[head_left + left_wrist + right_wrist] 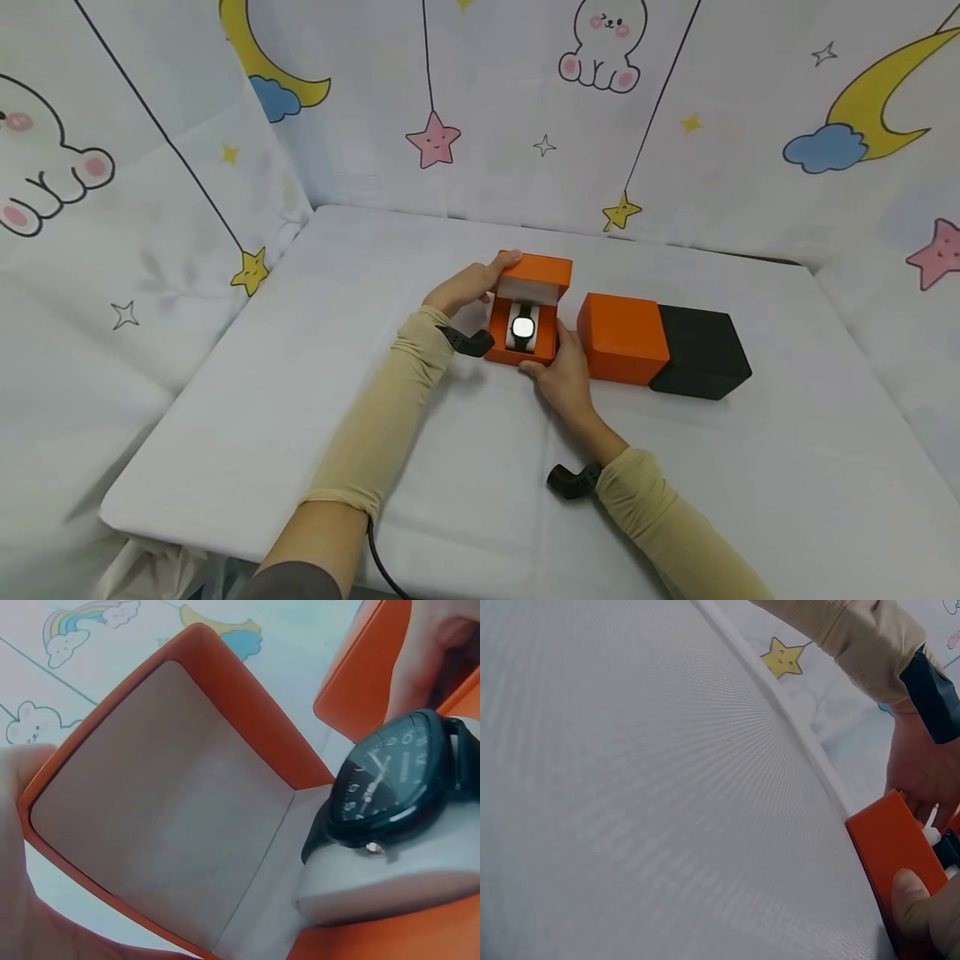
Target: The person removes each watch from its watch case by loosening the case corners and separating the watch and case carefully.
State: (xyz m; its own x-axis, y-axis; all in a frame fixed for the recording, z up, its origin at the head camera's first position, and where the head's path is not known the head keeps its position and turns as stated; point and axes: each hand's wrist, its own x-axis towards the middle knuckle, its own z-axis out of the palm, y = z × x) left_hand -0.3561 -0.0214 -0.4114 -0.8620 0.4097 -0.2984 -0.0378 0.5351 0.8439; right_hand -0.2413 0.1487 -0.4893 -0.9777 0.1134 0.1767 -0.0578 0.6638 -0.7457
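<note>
An orange watch box (pixel 501 355) stands on the white table with its hinged lid (pixel 542 268) raised. Inside, a black wristwatch (pixel 523 327) is wrapped around a white cushion; its dial and crown show up close in the left wrist view. My left hand (pixel 468 287) grips the lid's left side, thumb along the upper edge. At the box's lower right, my right hand (pixel 562 375) holds the base. Its thumb (pixel 911 900) presses on the front face in the right wrist view, while the other fingers are mostly hidden behind the side.
Just right of my right hand sits a closed-looking orange box (pixel 622 337), with a black box (pixel 701 350) beside it. A patterned curtain (pixel 495 100) hangs behind the white table (pixel 315 333). A black cable (pixel 378 558) hangs near my left forearm.
</note>
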